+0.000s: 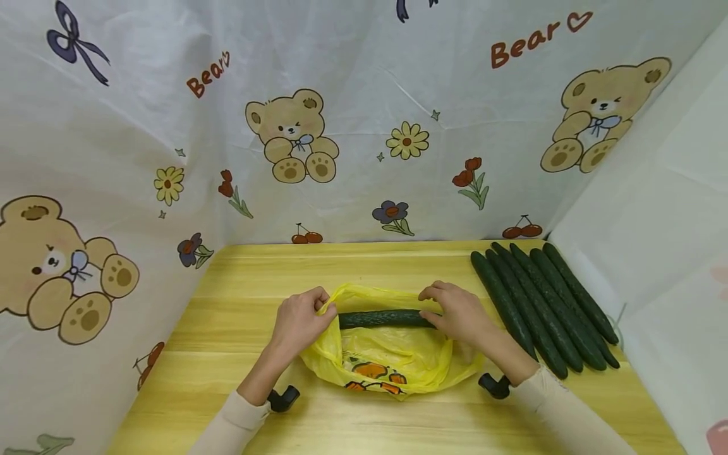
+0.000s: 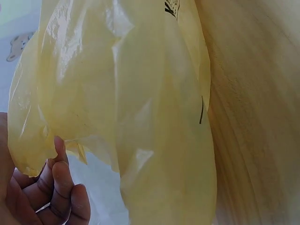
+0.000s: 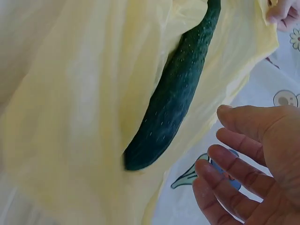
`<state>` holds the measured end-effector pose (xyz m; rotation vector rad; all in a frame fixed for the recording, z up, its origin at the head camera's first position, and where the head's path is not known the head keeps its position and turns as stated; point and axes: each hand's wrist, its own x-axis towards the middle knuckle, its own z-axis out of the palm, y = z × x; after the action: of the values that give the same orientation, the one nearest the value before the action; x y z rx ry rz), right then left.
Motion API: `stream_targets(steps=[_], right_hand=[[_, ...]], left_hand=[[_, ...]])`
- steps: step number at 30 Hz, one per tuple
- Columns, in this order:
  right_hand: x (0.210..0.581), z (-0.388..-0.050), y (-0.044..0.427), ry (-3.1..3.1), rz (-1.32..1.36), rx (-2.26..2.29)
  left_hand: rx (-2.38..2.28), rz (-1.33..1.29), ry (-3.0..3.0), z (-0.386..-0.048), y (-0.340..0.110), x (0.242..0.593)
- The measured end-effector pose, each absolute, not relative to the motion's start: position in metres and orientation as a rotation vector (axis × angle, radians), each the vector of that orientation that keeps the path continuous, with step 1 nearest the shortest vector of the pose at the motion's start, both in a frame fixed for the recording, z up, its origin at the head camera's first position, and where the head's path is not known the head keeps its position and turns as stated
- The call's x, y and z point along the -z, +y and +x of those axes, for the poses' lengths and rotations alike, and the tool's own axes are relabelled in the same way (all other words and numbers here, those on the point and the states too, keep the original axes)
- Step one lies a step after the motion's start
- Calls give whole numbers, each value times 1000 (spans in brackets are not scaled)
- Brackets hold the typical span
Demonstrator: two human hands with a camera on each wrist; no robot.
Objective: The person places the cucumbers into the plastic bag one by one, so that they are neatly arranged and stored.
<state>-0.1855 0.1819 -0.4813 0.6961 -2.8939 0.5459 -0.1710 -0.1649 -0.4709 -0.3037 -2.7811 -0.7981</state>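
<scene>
A yellow plastic bag (image 1: 392, 373) lies open on the wooden table, with a dark green cucumber (image 1: 387, 318) lying lengthwise in its mouth. My left hand (image 1: 298, 322) pinches the bag's left rim between thumb and fingers; the left wrist view shows the hand (image 2: 51, 192) at the bag's edge. My right hand (image 1: 457, 313) is at the bag's right end, near the cucumber's right end. In the right wrist view that hand (image 3: 248, 164) has its fingers spread and slightly bent, apart from the cucumber (image 3: 173, 98) and holding nothing.
Several cucumbers (image 1: 540, 303) lie side by side at the table's right, beyond my right forearm. The wooden table (image 1: 227, 316) meets a white printed cloth (image 1: 352, 208) at the back and sides. Black wrist devices (image 1: 283, 399) show under both wrists.
</scene>
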Motion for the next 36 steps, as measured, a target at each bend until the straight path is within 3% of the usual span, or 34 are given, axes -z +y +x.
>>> stream_targets(steps=[12,36], right_hand=[[482,-178,236,-2916,539,-648],[500,-172,432,-2956,-33,-684]], left_hand=[[785,-292,-2797,-171,-166,471],[781,-283,-2799,-170,-170,473]])
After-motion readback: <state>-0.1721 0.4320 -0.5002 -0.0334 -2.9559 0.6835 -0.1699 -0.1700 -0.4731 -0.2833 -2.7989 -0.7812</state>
